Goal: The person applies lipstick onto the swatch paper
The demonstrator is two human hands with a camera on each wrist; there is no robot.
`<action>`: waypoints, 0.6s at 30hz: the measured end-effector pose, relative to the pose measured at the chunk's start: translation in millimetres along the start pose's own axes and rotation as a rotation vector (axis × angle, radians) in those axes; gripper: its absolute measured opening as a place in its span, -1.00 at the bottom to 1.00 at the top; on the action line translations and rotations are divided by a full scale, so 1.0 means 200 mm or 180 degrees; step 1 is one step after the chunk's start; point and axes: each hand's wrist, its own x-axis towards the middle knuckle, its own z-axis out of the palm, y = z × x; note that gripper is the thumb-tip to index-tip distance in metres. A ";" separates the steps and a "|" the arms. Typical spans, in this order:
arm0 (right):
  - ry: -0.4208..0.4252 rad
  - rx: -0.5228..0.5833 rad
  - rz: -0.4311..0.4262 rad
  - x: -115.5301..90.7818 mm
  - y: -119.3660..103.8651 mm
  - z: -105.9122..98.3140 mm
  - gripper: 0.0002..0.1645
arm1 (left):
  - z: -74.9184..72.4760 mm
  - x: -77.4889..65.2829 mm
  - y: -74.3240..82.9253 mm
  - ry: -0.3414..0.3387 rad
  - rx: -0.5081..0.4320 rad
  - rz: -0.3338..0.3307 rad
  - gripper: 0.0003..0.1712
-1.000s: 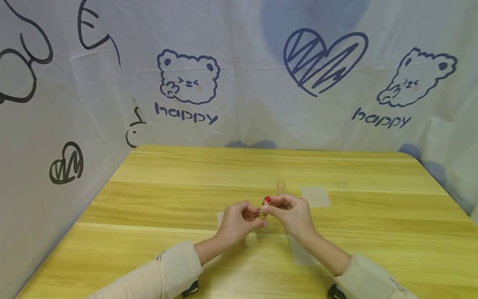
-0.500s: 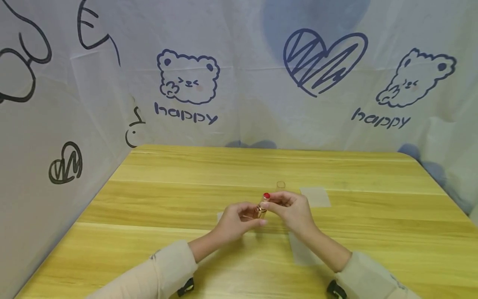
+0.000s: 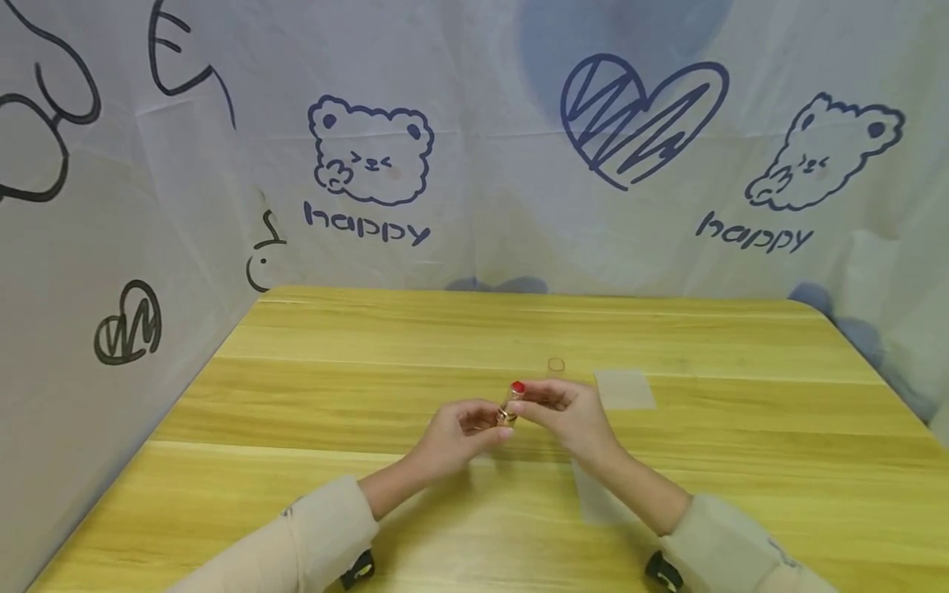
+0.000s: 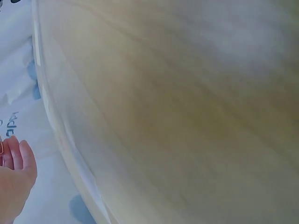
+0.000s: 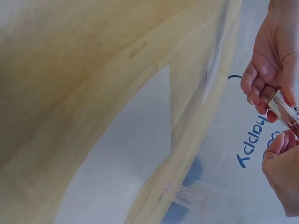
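A: Start nearest. What is there?

B: Two rolled sleeves (image 3: 337, 527), then a pale sheet (image 3: 600, 498) on the worktop (image 3: 296, 478), partly under the right forearm.

A: And the hands?

B: Both are closed to a pinch on one lipstick (image 3: 508, 409). The left hand (image 3: 452, 436) has its gold base between thumb and fingers; the right hand (image 3: 574, 416) grips higher, just under the red tip. The lipstick is raised above the worktop, between the hands, red end up and leaning slightly right.

A: What is the step, would you say?

B: Probably turning the base against the upper tube. I can't tell from this which way it is being turned.

A: How to do it well?

B: I'd keep both grips on the same axis, hold the upper part steady and turn the base in small, even amounts. The right fingertips should stay on the metal; the red tip would likely smear if touched. Squeezing hard could make it bind.

A: Farther off?

B: Another pale sheet (image 3: 626, 389) to the right, then a clear cap (image 5: 189, 198), seemingly upright, well away from any knock. Beyond the far edge hangs a backdrop (image 3: 482, 206) with drawings.
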 end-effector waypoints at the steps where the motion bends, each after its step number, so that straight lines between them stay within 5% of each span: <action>1: -0.0013 -0.0009 0.0019 0.00 0.00 0.00 -0.62 | -0.01 0.00 0.00 0.0020 -0.0012 -0.0015 -0.69; 9: -0.0352 -0.0331 -0.0103 0.05 0.02 0.04 -0.48 | -0.15 -0.05 -0.01 0.0335 -0.0194 -0.0267 -0.66; 18: -0.0747 -0.1473 -0.0745 0.08 0.11 0.10 -0.35 | -0.30 -0.13 -0.02 0.0626 0.0026 -0.0423 -0.64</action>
